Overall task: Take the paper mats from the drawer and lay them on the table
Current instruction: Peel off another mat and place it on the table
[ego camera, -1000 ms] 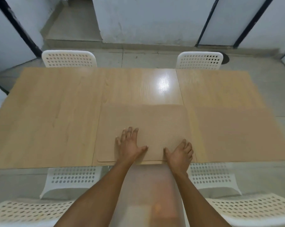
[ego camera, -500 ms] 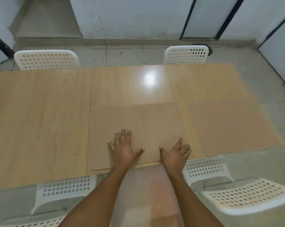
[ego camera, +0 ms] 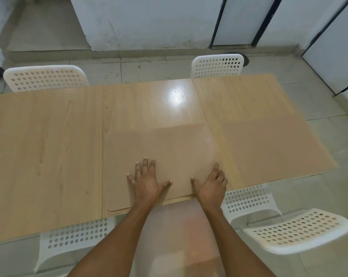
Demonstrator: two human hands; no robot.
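Note:
A stack of tan paper mats lies on the wooden table at its near edge, in front of me; layered edges show at its near left corner. My left hand rests flat on the stack, fingers spread. At the stack's near right corner my right hand has the thumb on top and the fingers curled at the right edge. One more tan mat lies flat on the table's right end. No drawer is in view.
Two white perforated chairs stand at the table's far side. Another is tucked under the near edge on the left, one at the near right, and one stands free at lower right. Grey tiled floor surrounds the table.
The view has swung to the right and slightly down. My right hand's fingers have curled more at the stack's right edge; my left hand stays flat on the stack.

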